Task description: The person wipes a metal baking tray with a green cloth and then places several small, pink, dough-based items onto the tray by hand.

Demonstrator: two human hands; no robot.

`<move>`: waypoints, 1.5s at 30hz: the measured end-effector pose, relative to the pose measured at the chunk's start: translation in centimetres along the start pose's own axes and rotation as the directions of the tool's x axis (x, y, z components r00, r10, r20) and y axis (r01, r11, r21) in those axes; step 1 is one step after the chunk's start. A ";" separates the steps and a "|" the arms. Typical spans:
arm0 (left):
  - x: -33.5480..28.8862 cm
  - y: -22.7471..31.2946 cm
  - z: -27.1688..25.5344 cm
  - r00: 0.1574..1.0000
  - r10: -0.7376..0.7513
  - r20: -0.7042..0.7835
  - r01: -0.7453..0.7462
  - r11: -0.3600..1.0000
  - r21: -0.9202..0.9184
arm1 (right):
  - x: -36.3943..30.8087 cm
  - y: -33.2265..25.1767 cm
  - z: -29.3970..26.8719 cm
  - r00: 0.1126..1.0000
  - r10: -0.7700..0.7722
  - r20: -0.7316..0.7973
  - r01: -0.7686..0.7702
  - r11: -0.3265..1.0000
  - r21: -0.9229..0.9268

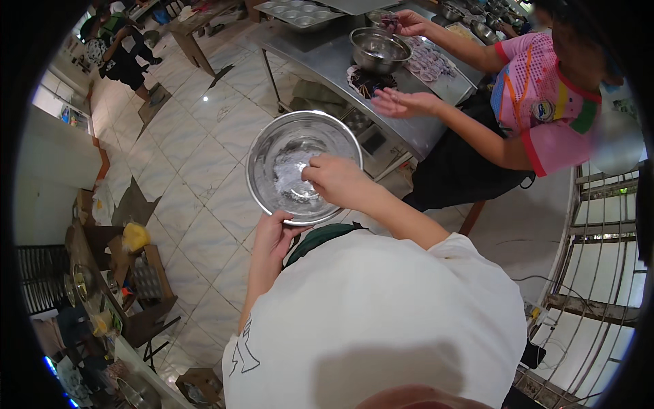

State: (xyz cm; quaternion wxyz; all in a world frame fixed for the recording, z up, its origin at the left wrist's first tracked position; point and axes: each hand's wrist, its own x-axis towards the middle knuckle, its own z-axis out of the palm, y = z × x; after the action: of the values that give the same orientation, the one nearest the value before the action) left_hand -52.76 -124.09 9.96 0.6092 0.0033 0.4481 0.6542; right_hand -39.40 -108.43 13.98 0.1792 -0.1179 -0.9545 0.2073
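Observation:
A shiny metal mixing bowl point(256, 167) is held in front of my body, over the tiled floor. My left hand point(274, 235) grips its near rim from the lower left, thumb on the edge. Inside, white powder point(285, 178) coats part of the bottom and wall. My right hand point(337, 180) reaches over the right rim into the bowl. Its fingers are curled together above the powder, and the fingertips are partly hidden, so what they pinch cannot be made out.
At the right, a co-worker in a pink shirt point(521, 109) stands beside a metal table point(320, 51). On it are another metal bowl point(380, 66), a tray of pale purple ring-shaped pieces point(430, 63) and a muffin tin point(300, 15). Wooden furniture point(102, 286) stands at the left.

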 end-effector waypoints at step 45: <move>20.6 2.2 12.6 0.920 -0.299 0.255 0.254 0.947 0.195 | 6.9 -4.0 -22.5 0.357 -0.713 -0.604 0.480 0.695 -0.536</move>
State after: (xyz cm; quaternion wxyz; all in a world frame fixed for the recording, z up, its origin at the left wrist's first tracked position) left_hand -52.91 -99.95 7.61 0.7509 0.0811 0.4035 0.5166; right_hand -37.49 -101.95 36.92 0.6185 0.1406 -0.7693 -0.0767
